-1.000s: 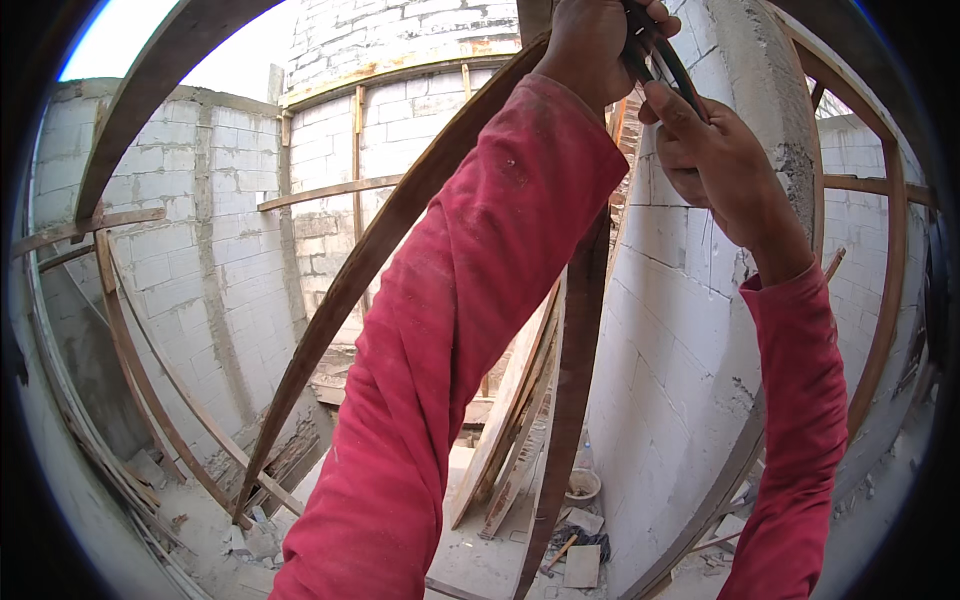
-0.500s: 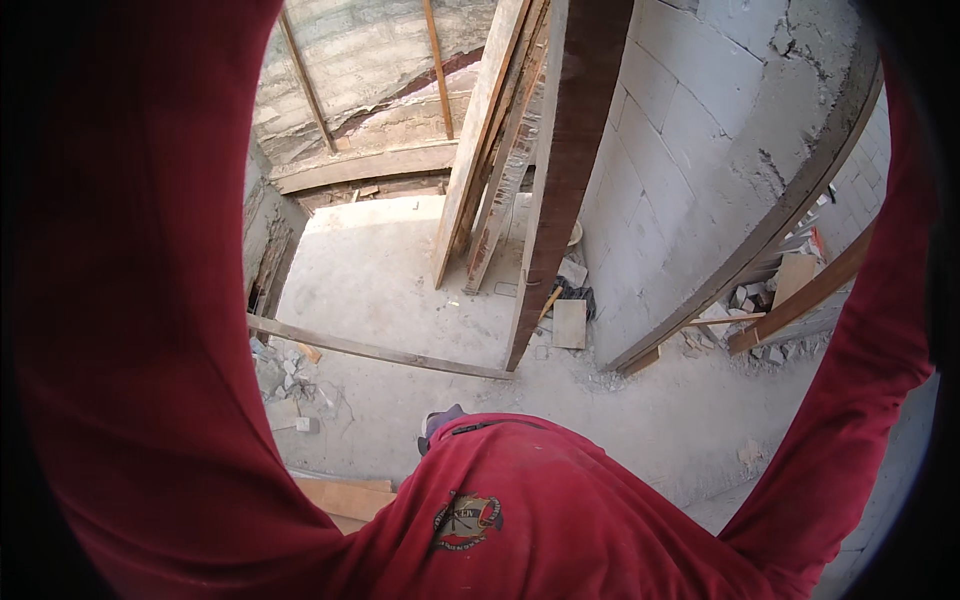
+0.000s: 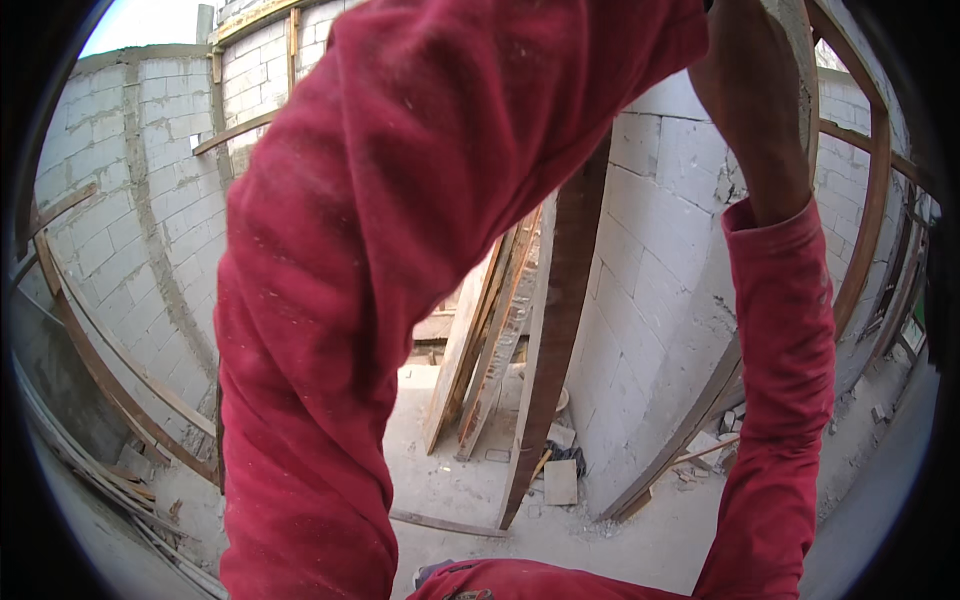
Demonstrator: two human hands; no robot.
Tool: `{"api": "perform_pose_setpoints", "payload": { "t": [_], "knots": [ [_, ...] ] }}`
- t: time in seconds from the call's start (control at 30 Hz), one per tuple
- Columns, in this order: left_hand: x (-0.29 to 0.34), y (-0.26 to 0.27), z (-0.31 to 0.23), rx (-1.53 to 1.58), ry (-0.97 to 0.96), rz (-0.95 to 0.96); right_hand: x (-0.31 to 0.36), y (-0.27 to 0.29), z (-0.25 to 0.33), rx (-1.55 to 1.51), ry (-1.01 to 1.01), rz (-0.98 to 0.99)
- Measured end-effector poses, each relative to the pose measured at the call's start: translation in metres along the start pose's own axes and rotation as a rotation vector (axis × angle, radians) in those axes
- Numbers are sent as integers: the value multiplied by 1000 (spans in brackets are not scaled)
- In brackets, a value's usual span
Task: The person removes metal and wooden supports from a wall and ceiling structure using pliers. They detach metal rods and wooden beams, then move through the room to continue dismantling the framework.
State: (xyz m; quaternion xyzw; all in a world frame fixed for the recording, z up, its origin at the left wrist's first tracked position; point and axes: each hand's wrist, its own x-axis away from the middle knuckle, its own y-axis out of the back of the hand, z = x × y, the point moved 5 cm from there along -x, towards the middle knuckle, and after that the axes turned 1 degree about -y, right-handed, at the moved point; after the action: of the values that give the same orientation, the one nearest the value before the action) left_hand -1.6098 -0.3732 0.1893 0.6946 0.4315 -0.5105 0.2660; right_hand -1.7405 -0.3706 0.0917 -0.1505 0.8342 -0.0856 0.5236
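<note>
Both my arms are raised in red sleeves. My left sleeve (image 3: 400,190) crosses the upper middle and runs up to the right, and its cuff meets the top edge. My left hand is beyond that edge. On the right, my right sleeve (image 3: 775,360) rises to a loose cuff, with my bare wrist and part of my right hand (image 3: 748,75) above it. That hand is beside the upper end of the white block wall (image 3: 650,230). Its fingers are cut off by the top edge, so anything held there is hidden.
Below my arms, a dark upright timber (image 3: 560,340) stands beside leaning boards (image 3: 480,350). A square tile piece (image 3: 560,482) and rubble lie by the wall's foot. A block wall (image 3: 110,180) with wooden braces (image 3: 110,380) is at the left. More curved-looking timbers (image 3: 868,210) stand right.
The view has tilted upward, bringing in the far left wall and sky. My left arm now crosses the upper middle, and my right cuff and bare wrist have come into view.
</note>
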Motion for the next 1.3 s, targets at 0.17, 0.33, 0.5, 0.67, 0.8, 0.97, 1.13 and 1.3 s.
{"api": "perform_pose_setpoints", "payload": {
  "t": [0.17,0.33,0.5,0.67,0.8,0.97,1.13,1.3],
  "knots": [
    [-5,-33,6,69,126,-6,-15,17,-10,-867,-622,317],
    [-36,-30,35,763,29,421,-17,7,-1,-1842,-850,445],
    [-11,-21,14,370,60,181,-18,15,3,-1621,-845,542],
    [-13,-31,2,190,-4,12,-17,26,-8,-121,-343,149],
    [-18,-31,3,198,66,-142,-24,38,17,-207,-344,80],
    [-31,-35,21,728,81,298,-17,33,-3,-1416,-857,510],
    [-29,-33,25,746,94,361,-15,16,-8,-1609,-899,665],
    [-17,-37,13,340,26,106,-19,37,-29,67,-386,220]
  ]
}}
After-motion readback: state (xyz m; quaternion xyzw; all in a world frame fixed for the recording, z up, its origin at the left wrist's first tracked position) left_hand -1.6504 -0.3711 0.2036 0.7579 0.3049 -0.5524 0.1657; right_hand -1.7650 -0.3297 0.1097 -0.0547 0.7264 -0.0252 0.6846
